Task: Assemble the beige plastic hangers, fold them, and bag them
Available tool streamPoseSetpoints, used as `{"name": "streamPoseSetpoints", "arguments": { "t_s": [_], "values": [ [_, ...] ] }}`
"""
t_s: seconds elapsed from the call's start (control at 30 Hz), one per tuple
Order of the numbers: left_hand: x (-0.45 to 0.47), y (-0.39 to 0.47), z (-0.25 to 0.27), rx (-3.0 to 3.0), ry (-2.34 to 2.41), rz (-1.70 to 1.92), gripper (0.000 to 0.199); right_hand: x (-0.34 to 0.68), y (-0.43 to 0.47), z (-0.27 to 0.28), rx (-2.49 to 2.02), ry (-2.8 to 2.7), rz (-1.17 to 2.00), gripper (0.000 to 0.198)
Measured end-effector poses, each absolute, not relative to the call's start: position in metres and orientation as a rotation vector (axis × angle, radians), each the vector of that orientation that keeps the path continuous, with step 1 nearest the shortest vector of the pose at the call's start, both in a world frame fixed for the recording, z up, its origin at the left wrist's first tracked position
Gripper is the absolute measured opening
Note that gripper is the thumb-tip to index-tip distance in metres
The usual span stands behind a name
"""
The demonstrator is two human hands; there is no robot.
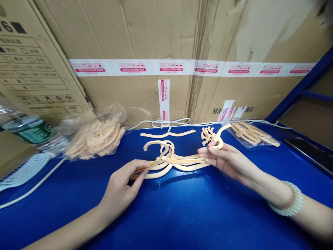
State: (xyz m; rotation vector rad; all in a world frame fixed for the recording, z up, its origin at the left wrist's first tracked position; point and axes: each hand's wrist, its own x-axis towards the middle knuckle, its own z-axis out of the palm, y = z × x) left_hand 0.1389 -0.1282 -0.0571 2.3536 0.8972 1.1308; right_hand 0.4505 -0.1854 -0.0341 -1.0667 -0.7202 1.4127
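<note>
My left hand [125, 184] pinches the left arm of a cream plastic hanger [184, 161] between thumb and fingers. Whether it grips more than one hanger there, I cannot tell. Several similar hangers [156, 173] overlap just behind and under it. My right hand [234, 161] is closed on a loose cream hanger hook [219, 143], its curved end pointing up and right. The fingers of that hand also meet the right end of the hanger. Behind it lies a small pile of hooks [207, 134]. A single hanger [179, 134] lies flat farther back.
Clear bags of cream hanger parts stand at left [96, 139] and right [255, 133]. Also at left are a bottle [33, 130] and a pale blue hairbrush [28, 172]. A dark phone [312, 154] lies at right. White cable [171, 122] runs along the cardboard boxes [125, 31] behind the blue tabletop [177, 215].
</note>
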Motion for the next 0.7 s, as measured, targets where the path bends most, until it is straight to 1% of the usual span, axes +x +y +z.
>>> {"name": "streamPoseSetpoints", "arguments": {
  "t_s": [0.1,0.3,0.47,0.7],
  "values": [
    [0.1395,-0.1279,-0.0567,2.356,0.886,1.135,0.011,0.4488,-0.1876,-0.0324,-1.084,-0.787,1.414,0.024],
    [0.1391,-0.1283,-0.0555,2.359,0.874,1.137,0.012,0.4514,-0.1889,-0.0331,-1.125,-0.913,1.263,0.026],
    [0.1383,-0.1285,-0.0562,2.373,0.879,1.147,0.011,0.4533,-0.1861,-0.0351,-1.134,-0.91,1.308,0.034],
    [0.1382,-0.1279,-0.0572,2.377,0.879,1.156,0.011,0.4524,-0.187,-0.0297,-1.19,-0.933,1.338,0.031]
  ]
}}
